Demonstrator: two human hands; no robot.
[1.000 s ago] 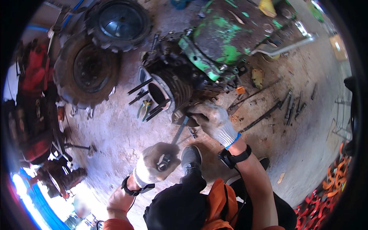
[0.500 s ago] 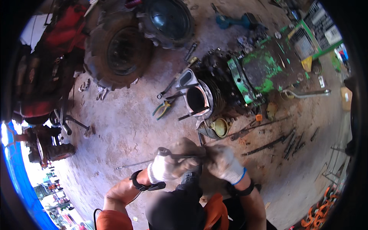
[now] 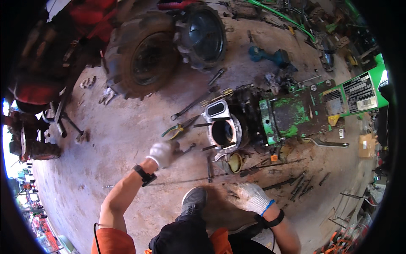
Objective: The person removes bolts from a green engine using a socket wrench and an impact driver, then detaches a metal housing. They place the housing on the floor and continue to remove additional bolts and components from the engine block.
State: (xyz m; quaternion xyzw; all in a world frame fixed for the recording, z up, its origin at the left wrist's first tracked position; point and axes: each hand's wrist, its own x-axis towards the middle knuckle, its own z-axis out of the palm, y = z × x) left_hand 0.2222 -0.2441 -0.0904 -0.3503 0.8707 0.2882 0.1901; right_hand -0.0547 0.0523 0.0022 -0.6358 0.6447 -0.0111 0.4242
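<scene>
My left hand (image 3: 164, 153), in a white glove blurred by motion, is closed on a metal wrench (image 3: 186, 150) near yellow-handled pliers (image 3: 172, 133). My right hand (image 3: 248, 195), in a soiled white glove, is low over the concrete floor (image 3: 105, 139), its fingers too unclear to read. Above and between my hands sits an engine cylinder (image 3: 222, 133) with studs sticking out, joined to a worn green machine body (image 3: 286, 112). Below the cylinder are a pale bowl-like part (image 3: 235, 163) and an upright-lying bar (image 3: 209, 169).
Two tractor wheels (image 3: 120, 55) lie at the top. Red machinery (image 3: 31, 97) fills the left. A teal power tool (image 3: 270, 57), sockets and bars (image 3: 299, 186), and a long wrench (image 3: 327, 144) lie around the engine. A cardboard box (image 3: 366, 146) is at right; my shoe (image 3: 193, 198) is below.
My hands have moved apart: the left went up and leftward with a tool, the right went slightly rightward and down. The view has shifted, showing more floor beyond the engine.
</scene>
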